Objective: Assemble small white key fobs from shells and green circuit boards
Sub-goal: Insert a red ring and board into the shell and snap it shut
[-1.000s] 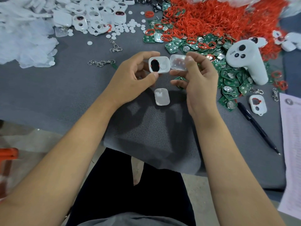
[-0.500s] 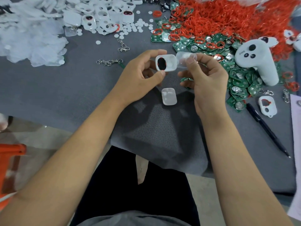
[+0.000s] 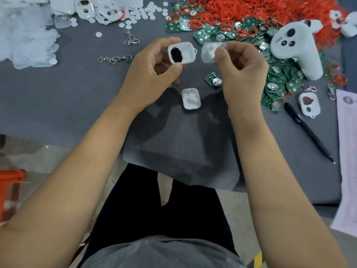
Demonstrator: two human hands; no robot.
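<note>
White plastic fills both hands in the head view: the left hand [image 3: 152, 64] pinches a white shell [image 3: 182, 52] with a dark oval opening, and the right hand [image 3: 241, 62] pinches a clear cover [image 3: 209, 53] just beside it, the two parts apart. Below them, on the grey surface [image 3: 58, 89], lie another white shell half [image 3: 190, 98] and a single green circuit board [image 3: 214, 81]. Red rings [image 3: 260, 8] and more boards are heaped beyond.

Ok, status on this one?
Left hand grips white shell. Right hand pinches clear cover. Circuit board loose on table, nothing blocking.
</note>
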